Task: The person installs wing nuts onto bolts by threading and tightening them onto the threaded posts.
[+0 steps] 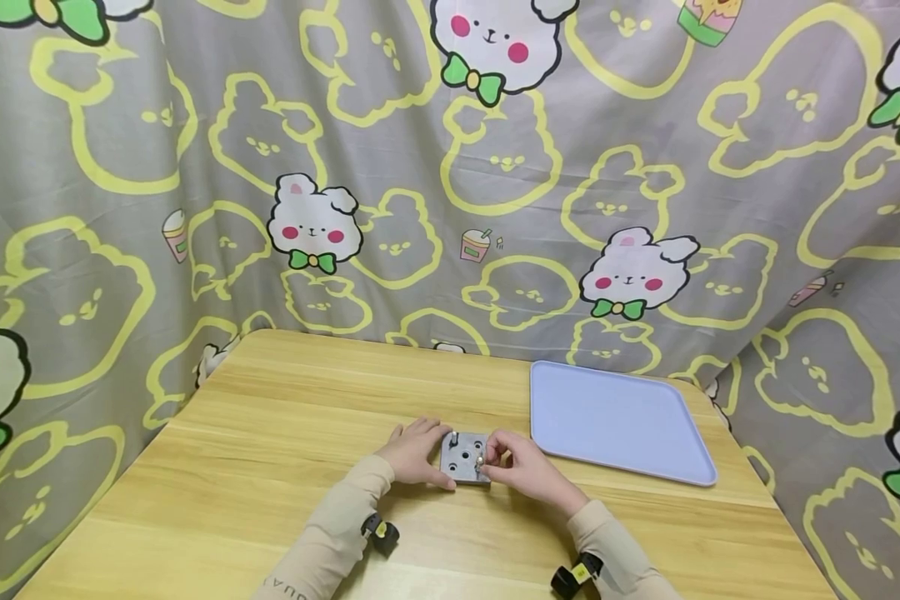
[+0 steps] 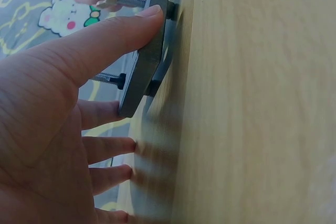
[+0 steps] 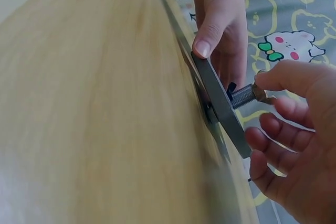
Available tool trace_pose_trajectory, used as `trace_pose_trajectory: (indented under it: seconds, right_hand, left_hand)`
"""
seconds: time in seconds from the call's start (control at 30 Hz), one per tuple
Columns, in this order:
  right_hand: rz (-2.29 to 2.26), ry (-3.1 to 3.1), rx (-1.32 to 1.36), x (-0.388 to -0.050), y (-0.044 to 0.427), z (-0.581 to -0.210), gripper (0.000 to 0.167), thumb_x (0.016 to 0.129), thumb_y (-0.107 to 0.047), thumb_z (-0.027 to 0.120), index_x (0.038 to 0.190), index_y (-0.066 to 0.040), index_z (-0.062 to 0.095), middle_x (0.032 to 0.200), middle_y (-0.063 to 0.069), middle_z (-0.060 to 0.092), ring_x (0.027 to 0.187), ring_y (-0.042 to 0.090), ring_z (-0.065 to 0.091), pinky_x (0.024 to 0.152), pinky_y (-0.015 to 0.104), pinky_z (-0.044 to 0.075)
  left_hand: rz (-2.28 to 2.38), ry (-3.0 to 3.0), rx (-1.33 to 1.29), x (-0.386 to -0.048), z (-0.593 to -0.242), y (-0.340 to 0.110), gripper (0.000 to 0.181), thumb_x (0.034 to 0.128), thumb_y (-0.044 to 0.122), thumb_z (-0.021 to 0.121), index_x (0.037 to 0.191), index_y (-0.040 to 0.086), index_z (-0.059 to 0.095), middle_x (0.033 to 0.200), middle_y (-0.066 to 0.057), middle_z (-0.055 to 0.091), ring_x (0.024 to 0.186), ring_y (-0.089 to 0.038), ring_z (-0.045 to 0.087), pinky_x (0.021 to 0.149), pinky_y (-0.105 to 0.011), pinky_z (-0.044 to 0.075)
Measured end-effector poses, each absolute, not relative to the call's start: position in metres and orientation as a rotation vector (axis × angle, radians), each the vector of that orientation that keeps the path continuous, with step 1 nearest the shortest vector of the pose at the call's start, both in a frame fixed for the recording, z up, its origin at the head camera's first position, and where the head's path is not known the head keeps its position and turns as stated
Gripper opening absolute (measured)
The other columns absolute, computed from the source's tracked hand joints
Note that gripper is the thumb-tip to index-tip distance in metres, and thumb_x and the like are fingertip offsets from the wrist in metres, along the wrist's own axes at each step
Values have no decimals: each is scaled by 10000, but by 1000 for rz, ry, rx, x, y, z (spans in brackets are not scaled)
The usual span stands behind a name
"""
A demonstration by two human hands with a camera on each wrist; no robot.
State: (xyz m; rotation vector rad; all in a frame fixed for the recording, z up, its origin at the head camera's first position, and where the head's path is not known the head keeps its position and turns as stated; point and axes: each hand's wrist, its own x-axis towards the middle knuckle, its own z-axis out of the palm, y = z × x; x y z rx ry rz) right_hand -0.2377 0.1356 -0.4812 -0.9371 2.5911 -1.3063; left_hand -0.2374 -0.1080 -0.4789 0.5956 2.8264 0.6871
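Note:
A grey metal plate point(image 1: 465, 473) with several holes lies at the middle of the table's near part. My left hand point(image 1: 414, 457) grips its left side, with the thumb on the near edge and the index finger at the far one. At the plate's right, my right hand point(image 1: 528, 468) pinches a wing nut point(image 3: 259, 93) between thumb and index finger. The wing nut sits on a threaded bolt point(image 3: 242, 97) standing up from the plate. A second bolt point(image 2: 107, 78) with a dark base rises from the plate's far left corner. Short dark feet show under the plate in the left wrist view.
A light blue tray point(image 1: 615, 417) lies at the back right of the wooden table point(image 1: 307, 400), to the right of my right hand. A patterned grey curtain point(image 1: 405, 292) hangs behind and along both sides.

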Motion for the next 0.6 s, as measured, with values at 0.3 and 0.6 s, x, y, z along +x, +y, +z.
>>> trace_pose_trajectory:
  seconds: [0.3,0.6]
  right_hand:
    - [-1374,2576,-871,-240,133,-481,282,813,-214,779,972,-88,582,864,71,599,798,136,541,648,192,482]
    - [-1270,2640,-948,-236,141,-479,46,876,-159,673,861,-128,642,894,-18,591,817,37,518,682,181,469]
  left_hand:
    - [680,2829,607,-238,-480,-107,961,669,547,808,1445,122,434,1521,-183,401,1438,-399,318,1132,-705,201]
    - [684,2826,602,-239,-482,-108,969,670,560,805,1454,135,427,1528,-174,396,1441,-393,315,1136,-701,196]
